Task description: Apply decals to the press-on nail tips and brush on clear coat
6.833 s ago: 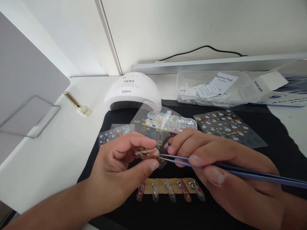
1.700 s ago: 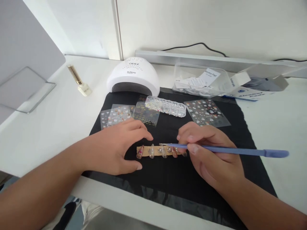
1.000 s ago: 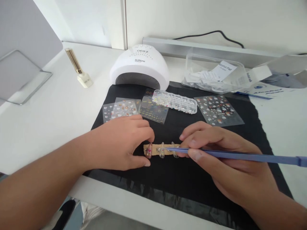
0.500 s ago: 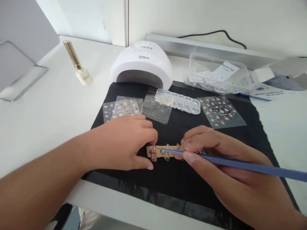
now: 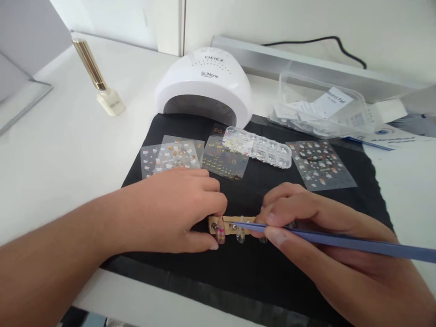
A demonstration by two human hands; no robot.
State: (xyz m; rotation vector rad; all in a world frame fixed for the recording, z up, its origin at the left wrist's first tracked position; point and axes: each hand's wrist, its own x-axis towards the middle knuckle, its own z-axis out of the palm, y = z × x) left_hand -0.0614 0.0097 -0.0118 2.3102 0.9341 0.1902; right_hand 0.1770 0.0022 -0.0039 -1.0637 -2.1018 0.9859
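Grip of R hand is clamped on blue tweezers, pinched betw. thumb & fingers. L hand's grip is apart, thumb & index either side of the strip's L end; can't tell if index touches the nail there. White tabletop carries all, w/ black mat under both hands. White lamp at mat's back edge; clear tub of alc. pads back R. Sticker sheets lie flat: R one alone, mid one overlapping gem tray, two overlapping L ones behind L hand. Polish bottle stands far L. Tan strip lies on mat betw. hands, R part hidden by R hand. On it: pink nail at L end, clear nail next; tweezer tips betw. them, contact unclear.
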